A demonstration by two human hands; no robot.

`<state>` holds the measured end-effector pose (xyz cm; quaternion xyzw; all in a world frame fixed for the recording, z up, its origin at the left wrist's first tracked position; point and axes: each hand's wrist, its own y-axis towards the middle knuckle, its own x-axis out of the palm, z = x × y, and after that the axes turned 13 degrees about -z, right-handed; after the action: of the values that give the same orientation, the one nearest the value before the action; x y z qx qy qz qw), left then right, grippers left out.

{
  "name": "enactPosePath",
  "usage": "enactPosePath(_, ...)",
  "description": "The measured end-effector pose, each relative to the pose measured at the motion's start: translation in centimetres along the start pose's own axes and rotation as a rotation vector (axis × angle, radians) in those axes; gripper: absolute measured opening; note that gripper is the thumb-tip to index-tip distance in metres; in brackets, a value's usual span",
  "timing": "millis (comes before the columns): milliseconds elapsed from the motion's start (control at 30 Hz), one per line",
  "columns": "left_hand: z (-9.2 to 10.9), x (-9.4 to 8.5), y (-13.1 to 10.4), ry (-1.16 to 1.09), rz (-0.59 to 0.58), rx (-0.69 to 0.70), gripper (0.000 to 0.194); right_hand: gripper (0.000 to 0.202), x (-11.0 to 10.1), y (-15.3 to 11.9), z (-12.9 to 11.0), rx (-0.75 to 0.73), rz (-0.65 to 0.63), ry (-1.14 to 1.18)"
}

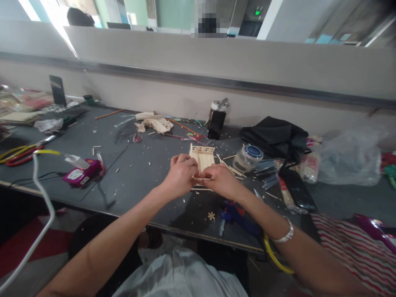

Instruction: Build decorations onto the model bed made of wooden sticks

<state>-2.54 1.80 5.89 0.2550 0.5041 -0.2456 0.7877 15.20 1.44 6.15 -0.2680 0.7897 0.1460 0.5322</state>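
A small model of pale wooden sticks (202, 160) lies on the dark table, with a flat slatted base and a low railing at its far edge. My left hand (183, 171) is closed at its left near corner, fingertips pinching a thin stick. From the right, my right hand (221, 179) pinches the same thin stick (204, 179), which lies crosswise at the near edge of the model. Loose sticks lie beside the model on the right. Nearer the table edge are a small star-shaped wooden piece (211, 215) and a blue glue gun (239, 218).
A phone (216, 124) leans upright behind the model. On the right are a clear jar (248, 158), a black bag (274, 135) and another phone (297, 189). A purple power adapter (82, 172) and scissors (26, 152) lie on the left.
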Motion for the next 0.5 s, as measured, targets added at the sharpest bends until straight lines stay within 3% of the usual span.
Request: enactPosePath(500,0.18,0.1,0.06,0.037,-0.006,-0.016,0.011,0.013,-0.08,0.0,-0.3,-0.01,-0.055,-0.09)
